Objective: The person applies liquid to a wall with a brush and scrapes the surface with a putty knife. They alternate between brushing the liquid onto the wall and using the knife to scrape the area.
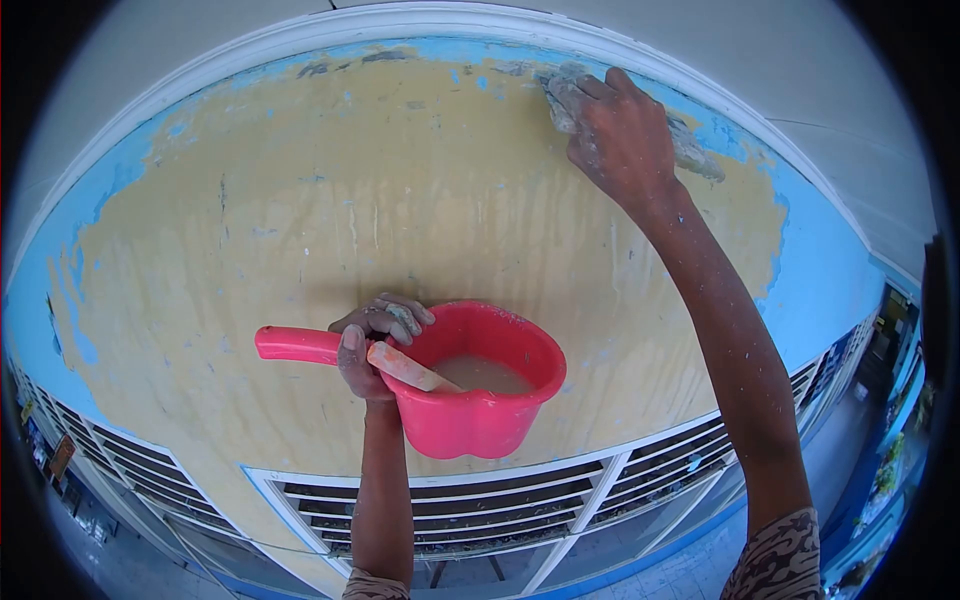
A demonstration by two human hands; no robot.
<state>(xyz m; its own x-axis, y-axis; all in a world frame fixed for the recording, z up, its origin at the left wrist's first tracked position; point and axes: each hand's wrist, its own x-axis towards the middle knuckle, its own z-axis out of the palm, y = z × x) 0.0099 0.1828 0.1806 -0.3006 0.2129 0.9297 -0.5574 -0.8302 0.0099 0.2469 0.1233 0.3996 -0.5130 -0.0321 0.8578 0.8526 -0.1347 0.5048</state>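
Note:
My left hand [375,335] is wrapped around the handle end of a pink plastic dipper [480,425], its fingers dusted with pale residue at the rim. Cloudy liquid [485,375] lies in the dipper. A pale tool handle with an orange-stained end [415,370] leans over the near rim beside my left thumb; its lower end is hidden in the liquid. High up at the right, my right hand [625,135] is closed on a wet, grey-smeared rag [563,98], pressed against the wall [400,190]. Part of the rag [697,152] shows on the other side of the hand.
Tan wall surface with drip streaks is edged by flaking light-blue paint [120,190]. White trim [440,18] runs along the ceiling above. Louvered windows [450,510] with white frames sit below the dipper. A walkway with plants [890,460] lies at the far right.

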